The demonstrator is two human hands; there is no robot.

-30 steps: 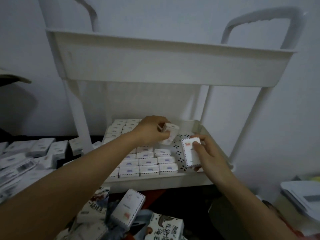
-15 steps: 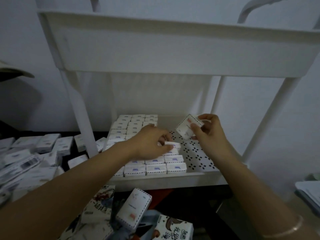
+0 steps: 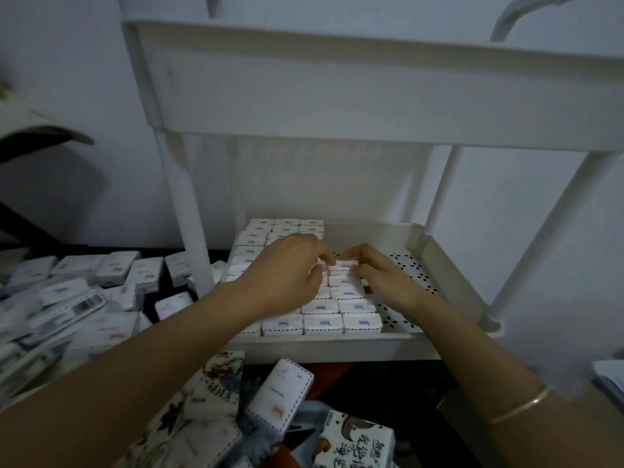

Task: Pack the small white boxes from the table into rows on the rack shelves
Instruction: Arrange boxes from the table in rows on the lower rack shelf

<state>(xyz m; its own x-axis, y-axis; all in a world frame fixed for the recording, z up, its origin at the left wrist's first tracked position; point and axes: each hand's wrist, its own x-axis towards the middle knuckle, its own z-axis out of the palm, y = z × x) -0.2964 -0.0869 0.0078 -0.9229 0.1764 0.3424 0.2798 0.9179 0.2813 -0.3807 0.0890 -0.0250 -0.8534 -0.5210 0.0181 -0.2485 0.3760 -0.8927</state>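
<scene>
A white rack (image 3: 190, 211) was seen against a pale wall, its upper shelf (image 3: 337, 89) filling the top of the view. Below it lay the lower shelf (image 3: 337, 346), whose perforated floor was left bare along the right side. To the left of the rack, a dark table (image 3: 150, 307) was covered with loose small white boxes (image 3: 114, 265), lying flat and at mixed angles. Printed packs (image 3: 358, 440) were heaped in the near foreground, and one dash-edged box (image 3: 280, 396) was tilted on top of them.

The left and middle of the lower shelf were filled with packed boxes (image 3: 324, 324), set touching in straight rows from the front rim back to the rear wall.

Both hands were held over the middle of those rows, almost meeting. The left hand (image 3: 287, 275) was placed palm down on the packed boxes, its fingers bent, with the tips at the left end of a single box (image 3: 344, 264). Whether that end was gripped or only pressed could not be told. The right hand (image 3: 381, 278) was set just beside it, and the same box was pinched between its curled fingers and thumb. This box sat at the right edge of the rows, touching its neighbours.

A thin bracelet (image 3: 520, 405) was worn on the right forearm.
</scene>
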